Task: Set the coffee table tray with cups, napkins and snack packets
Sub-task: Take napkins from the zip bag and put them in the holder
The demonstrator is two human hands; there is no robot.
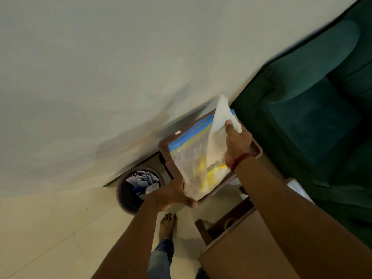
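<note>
A brown tray (166,156) is held tilted in the air near the wall, above the floor. My left hand (171,195) grips its near corner from below. A clear plastic zip bag (188,156) with blue and yellow bands lies flat in the tray. My right hand (237,142), with a red thread at the wrist, pinches a white napkin (219,125) that stands up from the tray and covers part of the bag. No cups are in view.
A dark round waste bin (132,190) with paper scraps stands on the tiled floor below the tray. A green sofa (314,109) fills the right side. A brown wooden table (247,252) is at lower right. My bare foot (168,224) is on the floor.
</note>
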